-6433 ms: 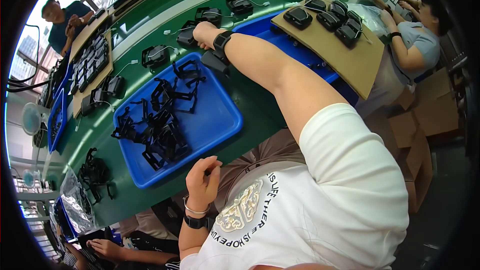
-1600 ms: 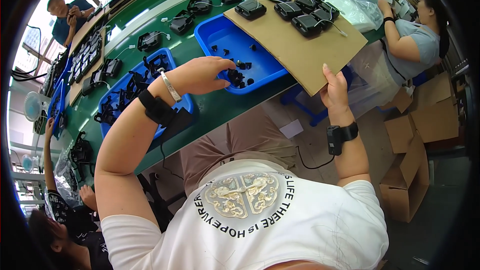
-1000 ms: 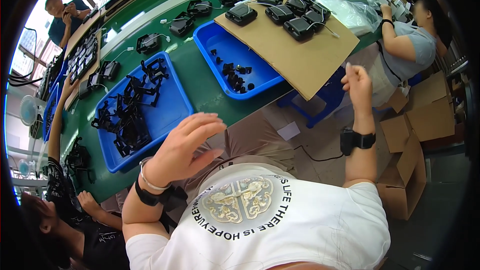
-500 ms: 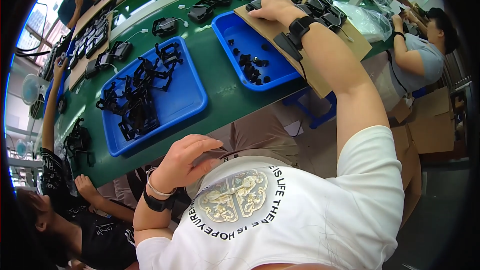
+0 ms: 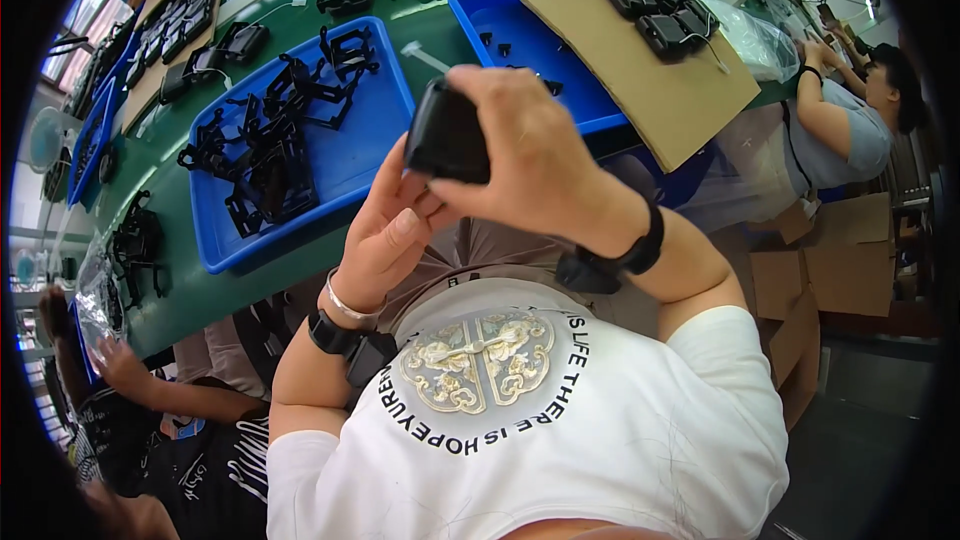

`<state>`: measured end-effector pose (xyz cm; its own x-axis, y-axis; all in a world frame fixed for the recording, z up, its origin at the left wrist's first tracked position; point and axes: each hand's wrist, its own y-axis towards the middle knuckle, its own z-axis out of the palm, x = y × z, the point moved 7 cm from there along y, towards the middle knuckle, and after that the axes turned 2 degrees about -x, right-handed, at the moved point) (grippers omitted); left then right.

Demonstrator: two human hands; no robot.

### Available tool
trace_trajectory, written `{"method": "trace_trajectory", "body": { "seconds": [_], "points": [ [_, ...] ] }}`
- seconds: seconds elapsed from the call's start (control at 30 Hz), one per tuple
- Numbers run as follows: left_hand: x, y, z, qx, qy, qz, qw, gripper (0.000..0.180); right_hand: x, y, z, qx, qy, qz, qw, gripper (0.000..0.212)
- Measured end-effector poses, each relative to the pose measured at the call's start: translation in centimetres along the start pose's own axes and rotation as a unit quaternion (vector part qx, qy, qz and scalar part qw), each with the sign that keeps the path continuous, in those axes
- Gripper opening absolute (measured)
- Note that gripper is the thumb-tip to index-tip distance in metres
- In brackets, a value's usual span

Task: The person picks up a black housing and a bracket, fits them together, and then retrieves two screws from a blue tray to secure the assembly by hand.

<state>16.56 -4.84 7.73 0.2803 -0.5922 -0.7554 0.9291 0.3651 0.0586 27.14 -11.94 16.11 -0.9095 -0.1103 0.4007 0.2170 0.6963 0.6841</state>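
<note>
In front of my chest, a black box-shaped device (image 5: 450, 137) is raised off the table. My right hand (image 5: 545, 155) grips it, thumb along the lower edge and fingers over the top. From below left, my left hand (image 5: 383, 245) meets the same device; its fingers are curled at the lower edge and partly hidden behind it. A lead with a white connector (image 5: 427, 57) sticks up beyond the device. Just past my left hand lies a blue tray (image 5: 350, 165) with several black plastic brackets (image 5: 275, 170).
A second blue tray (image 5: 475, 5) with small black parts lies partly under a cardboard sheet (image 5: 650, 90), which carries several wired black devices (image 5: 665, 35). More wired devices line the green table (image 5: 150, 315). Co-workers sit left and right; a plastic bag (image 5: 750, 40) lies at right.
My right hand has come back from the cardboard sheet toward my chest with a black device. My left hand has risen from my lap to meet it.
</note>
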Motion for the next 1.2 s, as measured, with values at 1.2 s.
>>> {"method": "trace_trajectory", "body": {
  "seconds": [1.2],
  "points": [
    [-2.7, -9.6, -8.0, -0.016, -0.108, 0.048, 0.993, 0.05, -6.1, 10.0, 13.2, 0.284, 0.383, 0.332, 0.814, 0.017]
  ]
}}
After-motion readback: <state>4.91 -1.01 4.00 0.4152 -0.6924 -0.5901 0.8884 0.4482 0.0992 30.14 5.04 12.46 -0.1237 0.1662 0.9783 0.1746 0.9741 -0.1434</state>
